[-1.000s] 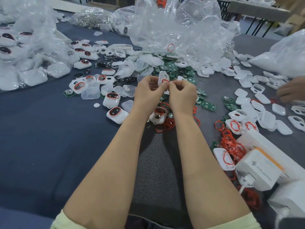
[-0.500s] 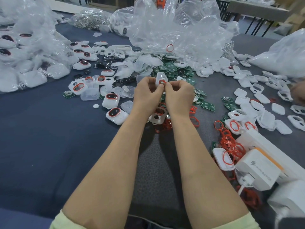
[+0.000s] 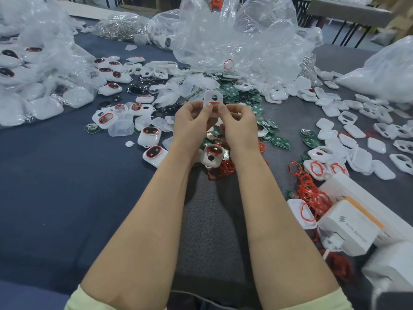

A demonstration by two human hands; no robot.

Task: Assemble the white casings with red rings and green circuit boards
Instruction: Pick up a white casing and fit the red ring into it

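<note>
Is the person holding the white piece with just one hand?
No, the left hand and the right hand both pinch the white casing between their fingertips.

The white casing [image 3: 212,97] is smooth, faintly glossy plastic. The red rings [image 3: 309,191] at right look rubbery and matt. The desk [image 3: 49,186] wears matt dark blue cloth; the near grey patch [image 3: 207,211] looks coarser. The far bags [image 3: 237,39] are crinkled, glossy clear film.

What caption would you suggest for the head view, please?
Left hand and right hand pinch a white plastic casing with a red ring above green circuit boards.
</note>
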